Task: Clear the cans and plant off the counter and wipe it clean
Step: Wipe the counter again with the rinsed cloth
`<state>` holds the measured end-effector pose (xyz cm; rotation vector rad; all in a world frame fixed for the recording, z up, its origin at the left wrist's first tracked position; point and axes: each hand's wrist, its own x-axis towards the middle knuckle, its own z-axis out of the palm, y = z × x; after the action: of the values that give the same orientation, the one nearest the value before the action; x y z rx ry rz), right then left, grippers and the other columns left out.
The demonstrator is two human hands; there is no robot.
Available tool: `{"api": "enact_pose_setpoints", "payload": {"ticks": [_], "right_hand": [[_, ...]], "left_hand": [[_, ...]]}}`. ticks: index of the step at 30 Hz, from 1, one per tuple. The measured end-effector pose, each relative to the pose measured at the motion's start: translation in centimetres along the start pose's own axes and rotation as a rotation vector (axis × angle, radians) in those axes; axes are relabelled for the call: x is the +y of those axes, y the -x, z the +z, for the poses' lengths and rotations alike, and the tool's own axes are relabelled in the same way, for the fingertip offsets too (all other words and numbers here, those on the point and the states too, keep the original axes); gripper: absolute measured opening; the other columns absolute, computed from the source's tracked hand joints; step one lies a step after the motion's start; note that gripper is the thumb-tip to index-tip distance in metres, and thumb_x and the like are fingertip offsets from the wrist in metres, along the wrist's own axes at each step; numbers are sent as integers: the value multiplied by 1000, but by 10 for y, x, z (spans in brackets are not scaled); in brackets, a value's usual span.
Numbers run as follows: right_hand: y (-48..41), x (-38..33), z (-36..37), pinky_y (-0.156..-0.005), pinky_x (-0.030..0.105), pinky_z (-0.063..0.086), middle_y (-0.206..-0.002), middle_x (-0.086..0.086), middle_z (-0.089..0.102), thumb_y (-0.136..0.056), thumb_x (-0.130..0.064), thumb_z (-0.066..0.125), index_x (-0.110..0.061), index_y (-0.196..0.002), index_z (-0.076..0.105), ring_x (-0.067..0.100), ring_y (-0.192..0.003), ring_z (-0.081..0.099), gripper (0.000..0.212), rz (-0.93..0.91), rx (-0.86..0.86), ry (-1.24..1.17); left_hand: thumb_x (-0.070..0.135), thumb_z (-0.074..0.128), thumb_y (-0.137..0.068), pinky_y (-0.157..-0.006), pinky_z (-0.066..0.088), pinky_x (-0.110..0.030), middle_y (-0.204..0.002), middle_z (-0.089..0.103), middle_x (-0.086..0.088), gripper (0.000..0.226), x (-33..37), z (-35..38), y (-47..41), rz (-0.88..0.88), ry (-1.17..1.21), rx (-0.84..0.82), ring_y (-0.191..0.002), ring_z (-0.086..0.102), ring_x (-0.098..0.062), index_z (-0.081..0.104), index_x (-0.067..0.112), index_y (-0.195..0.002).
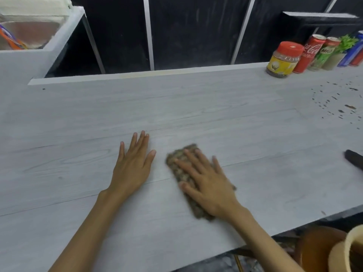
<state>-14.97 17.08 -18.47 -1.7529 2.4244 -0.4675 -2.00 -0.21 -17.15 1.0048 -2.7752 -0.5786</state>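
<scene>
Right hand (208,181) is flat on the cloth (183,173), fingers spread, palm pressing the brown mottled rag onto the pale grey worktop (196,107) near its front edge — the cloth looks blurred at its edges. Left hand (133,165) lies just beside it, apart from the cloth, open and flat on the worktop with the fingers close together, gripping nothing. Over at the far right corner the things stand bunched in a row along the back edge: a jar (282,59) with a red lid, a red cola can (309,53), a green Milo can (324,54), the small plant (341,50) in its pale pot, and a blue can (352,52) at the frame's edge. In front of them — dark crumbs (337,101) scattered across the right end of the worktop, well apart from the cloth.
</scene>
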Motion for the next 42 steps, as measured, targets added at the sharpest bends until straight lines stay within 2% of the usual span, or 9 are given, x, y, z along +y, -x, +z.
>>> {"api": "enact_pose_setpoints", "payload": {"ticks": [5,8,14,18,22,26,33,37,42], "right_hand": [[-8,111,-47,-116,49,0,-158,-10,5,-95,-45,32,-37,-146,14,11,-145,-4,54,440,42,62],[-49,107,-49,-117,50,-2,-159,-4,1,-96,-45,26,-32,-147,11,19,-146,-7,55,559,38,36],[-23,-33,12,-117,40,-12,-157,-10,-5,-94,-51,21,-39,-146,5,12,-144,-15,55,-27,-36,-7],[37,-25,5,-113,31,-19,-154,-23,-13,-91,-62,13,-55,-139,-2,1,-141,-21,51,-270,-123,-28],[14,35,-22,-115,33,-14,-154,-21,-11,-90,-59,16,-52,-138,-5,2,-142,-18,53,11,-101,13],[-56,21,-21,-117,47,-2,-158,-7,2,-96,-46,26,-36,-147,11,15,-145,-8,54,291,-31,27],[-68,-190,63,-116,41,-15,-158,-5,-6,-96,-48,21,-34,-147,4,15,-144,-16,56,-148,-120,-16],[-6,-210,74,-112,34,-23,-155,-17,-10,-91,-59,11,-49,-142,-2,4,-141,-22,54,-351,-140,-21],[-18,-145,49,-115,40,-12,-157,-14,-6,-95,-53,18,-45,-142,-3,5,-142,-18,53,92,-57,92]], "left_hand": [[42,13,-98,-112,-20,-27,-156,-12,11,57,2,-2,13,-23,2,43,-136,-22,3,-9,23,-147],[41,13,-98,-112,-20,-27,-157,-11,10,57,-2,0,27,-76,2,51,-140,-19,0,-8,22,-147],[40,14,-98,-114,-19,-27,-156,-11,11,56,-6,0,48,-149,30,80,-140,-18,0,-6,22,-148],[40,15,-98,-115,-18,-28,-153,-13,14,56,-23,-8,69,-172,-4,150,-138,-20,1,-6,22,-147],[42,14,-97,-114,-19,-27,-151,-14,18,57,-47,-18,94,-223,-20,188,-139,-20,2,-7,24,-146],[40,16,-98,-114,-18,-27,-150,-14,17,56,-77,-29,111,-256,-10,199,-139,-20,2,-7,23,-147],[42,15,-97,-113,-19,-25,-148,-15,20,57,-138,-58,140,-255,-25,186,-137,-20,4,-7,25,-146],[44,15,-96,-113,-18,-26,-147,-15,19,58,-175,-78,158,-233,-75,188,-138,-20,2,-8,25,-146],[44,15,-96,-113,-19,-26,-147,-16,19,59,-203,-85,175,-183,-28,155,-139,-20,1,-6,24,-147]]}}
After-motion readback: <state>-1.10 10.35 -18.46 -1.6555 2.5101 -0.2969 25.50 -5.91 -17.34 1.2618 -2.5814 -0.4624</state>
